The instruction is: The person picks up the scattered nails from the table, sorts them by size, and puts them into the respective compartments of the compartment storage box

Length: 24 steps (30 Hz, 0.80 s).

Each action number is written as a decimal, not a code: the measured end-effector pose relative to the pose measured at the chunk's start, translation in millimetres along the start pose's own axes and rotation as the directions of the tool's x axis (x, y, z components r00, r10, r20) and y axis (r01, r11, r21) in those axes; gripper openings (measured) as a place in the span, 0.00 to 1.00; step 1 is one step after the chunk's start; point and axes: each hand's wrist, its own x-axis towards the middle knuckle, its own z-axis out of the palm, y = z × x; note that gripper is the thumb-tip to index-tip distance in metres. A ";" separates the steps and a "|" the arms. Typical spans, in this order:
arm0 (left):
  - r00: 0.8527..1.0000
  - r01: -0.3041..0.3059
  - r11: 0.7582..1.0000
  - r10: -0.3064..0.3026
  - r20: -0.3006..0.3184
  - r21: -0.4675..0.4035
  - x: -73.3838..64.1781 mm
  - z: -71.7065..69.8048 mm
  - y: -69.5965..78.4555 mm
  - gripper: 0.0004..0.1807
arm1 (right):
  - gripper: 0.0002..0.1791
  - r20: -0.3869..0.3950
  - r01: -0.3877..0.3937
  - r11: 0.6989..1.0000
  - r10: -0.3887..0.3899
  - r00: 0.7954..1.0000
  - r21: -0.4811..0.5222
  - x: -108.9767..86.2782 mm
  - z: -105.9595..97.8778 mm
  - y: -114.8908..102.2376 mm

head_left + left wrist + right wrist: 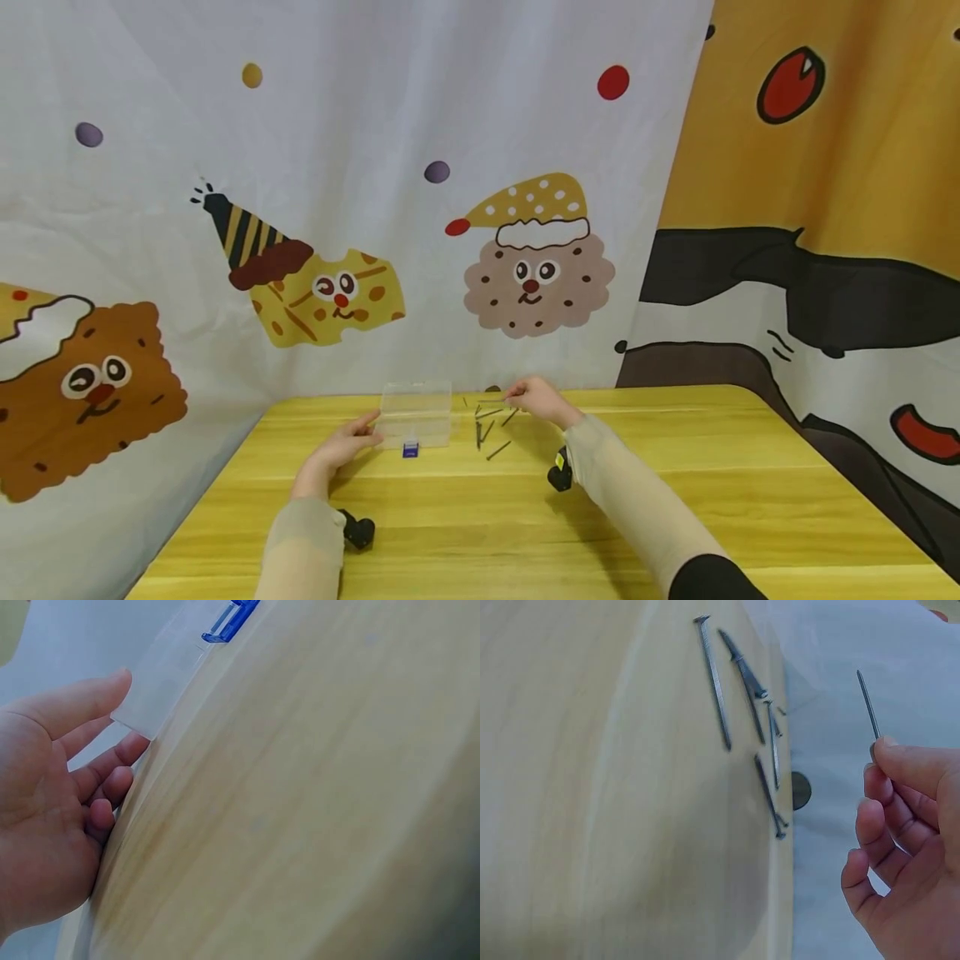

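Note:
A clear plastic box (427, 429) with a blue latch (410, 450) lies on the table, its lid raised at the back. My left hand (347, 442) is at the box's left side; in the left wrist view its thumb and fingers (112, 761) flank the box's corner. Pinched between my right thumb and fingers is a metal nail (868, 705), its point sticking out past the fingertips. That right hand (542, 400) is raised over the table's far edge, right of the box. Below and beside it several loose nails (715, 682) lie scattered.
The wooden table (465, 525) ends at a cartoon-printed cloth (420, 333) hanging behind it. Black wrist devices sit at both sleeves, one by the left sleeve (303, 533) and one by the right sleeve (630, 492).

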 end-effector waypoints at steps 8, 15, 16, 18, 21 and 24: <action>1.000 -0.003 1.000 0.003 0.012 -0.006 -2.3 1.0 3.7 0.37 | 0.09 -0.005 0.014 1.000 -0.014 1.000 0.010 15.4 14.1 -7.2; 1.000 -0.015 1.000 0.015 0.009 -0.008 -4.2 2.5 4.3 0.36 | 0.10 0.006 0.025 0.998 -0.026 1.000 0.057 20.0 28.6 -18.5; 1.000 -0.019 1.000 0.019 0.011 -0.008 -4.6 2.8 4.3 0.36 | 0.10 0.008 0.027 0.998 -0.028 1.000 0.063 20.3 30.7 -20.1; 1.000 -0.021 1.000 0.021 0.010 -0.008 -4.8 3.2 3.3 0.36 | 0.10 0.013 0.042 0.997 -0.043 0.999 0.072 20.9 34.6 -22.8; 1.000 -0.015 1.000 0.015 -0.010 -0.014 -4.5 3.8 1.7 0.36 | 0.11 0.019 0.073 0.995 -0.074 0.997 0.074 23.5 40.0 -24.3; 1.000 -0.018 1.000 0.018 -0.017 -0.004 -3.3 3.9 0.5 0.35 | 0.10 0.017 0.084 0.994 -0.085 0.996 0.076 26.1 44.4 -24.9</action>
